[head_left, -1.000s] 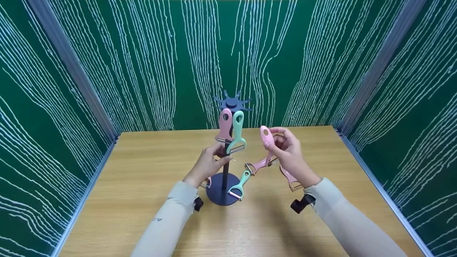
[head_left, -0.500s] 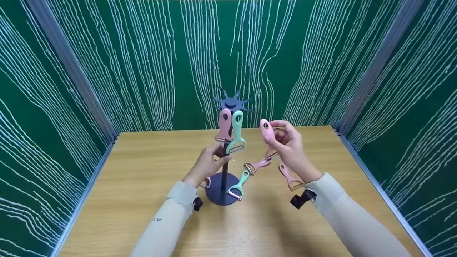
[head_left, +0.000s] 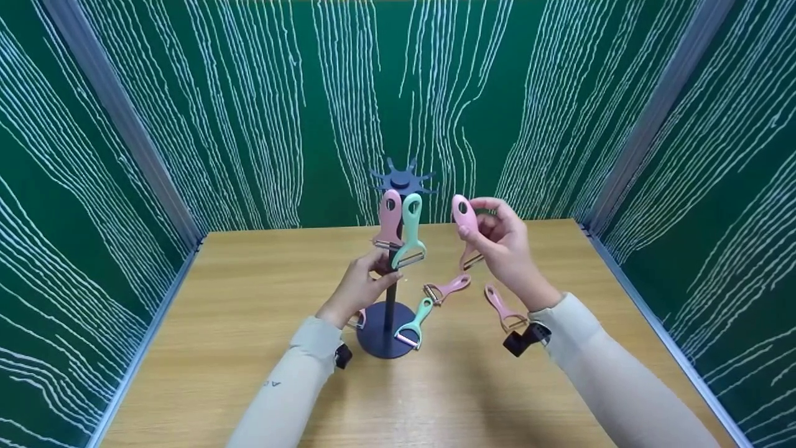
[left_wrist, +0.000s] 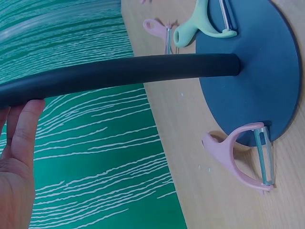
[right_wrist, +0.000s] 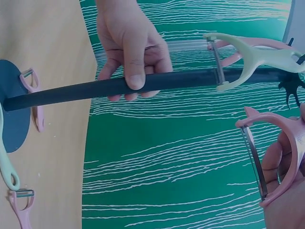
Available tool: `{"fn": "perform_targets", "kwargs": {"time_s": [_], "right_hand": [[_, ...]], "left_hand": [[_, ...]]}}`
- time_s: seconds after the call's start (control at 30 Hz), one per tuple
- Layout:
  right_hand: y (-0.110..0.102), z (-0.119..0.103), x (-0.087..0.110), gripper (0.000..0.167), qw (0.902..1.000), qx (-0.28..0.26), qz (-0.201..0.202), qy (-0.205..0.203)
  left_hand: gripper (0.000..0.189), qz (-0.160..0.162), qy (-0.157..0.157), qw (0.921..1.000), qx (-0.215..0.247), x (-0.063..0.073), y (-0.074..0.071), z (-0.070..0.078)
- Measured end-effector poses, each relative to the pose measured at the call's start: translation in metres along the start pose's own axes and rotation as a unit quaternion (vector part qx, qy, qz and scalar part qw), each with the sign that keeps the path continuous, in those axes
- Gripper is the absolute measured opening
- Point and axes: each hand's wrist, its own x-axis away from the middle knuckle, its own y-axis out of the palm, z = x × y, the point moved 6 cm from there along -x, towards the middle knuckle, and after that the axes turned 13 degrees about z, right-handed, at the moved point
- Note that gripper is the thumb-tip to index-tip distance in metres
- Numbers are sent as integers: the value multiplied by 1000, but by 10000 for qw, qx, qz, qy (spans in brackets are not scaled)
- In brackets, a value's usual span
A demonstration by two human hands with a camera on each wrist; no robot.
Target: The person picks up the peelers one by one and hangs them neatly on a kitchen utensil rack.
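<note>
Right grip [head_left: 511,249] pinches a pink peeler [head_left: 467,219] by its handle, blade end down, held above the surface [head_left: 249,305] and apart from the stand; left grip [head_left: 360,284] is wrapped around the pole of the dark stand [head_left: 390,305], thumb in front, fingers behind. Just above left grip, a second pink peeler [head_left: 390,218] and a green peeler [head_left: 411,221] hang side by side near the spoked top [head_left: 400,180]. Below right grip, two more pink peelers [head_left: 495,300] lie flat; below left grip, another green peeler [head_left: 421,315] and one further pink peeler [left_wrist: 221,151] overlap the round base [head_left: 379,345].
</note>
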Motion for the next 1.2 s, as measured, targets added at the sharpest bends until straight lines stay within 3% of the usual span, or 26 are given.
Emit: {"fn": "perform_targets", "kwargs": {"time_s": [0.27, 0.8, 1.2], "right_hand": [[6, -14, -6, 38, 9999, -73, 39, -121], [24, -27, -11, 37, 9995, -98, -149, -278], [33, -23, -17, 37, 9990, -165, -366, -202]], "left_hand": [[14, 3, 88, 10000, 7, -1, -1, 1], [12, -19, -27, 10000, -31, 0, -1, 2], [12, -22, -21, 10000, -42, 0, -1, 2]]}}
